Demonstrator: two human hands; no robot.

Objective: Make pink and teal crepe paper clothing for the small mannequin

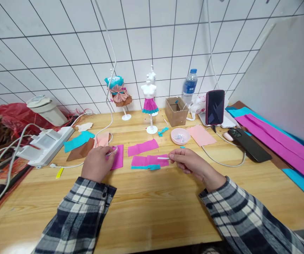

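Note:
My left hand is closed at the edge of a folded magenta crepe paper piece, its fingers curled on a white cable that loops there. Between thumb and fingertips of my right hand is a thin white stick. The stick's end lies over a magenta crepe paper strip with a blue strip along its near edge. Just behind sits another magenta strip. A small white dress form wears a magenta skirt with blue trim.
Left stand a power strip and another dressed form. Toward the back right are a pink dish of small shiny bits, a cardboard box, a water bottle, an upright phone and a black power bank.

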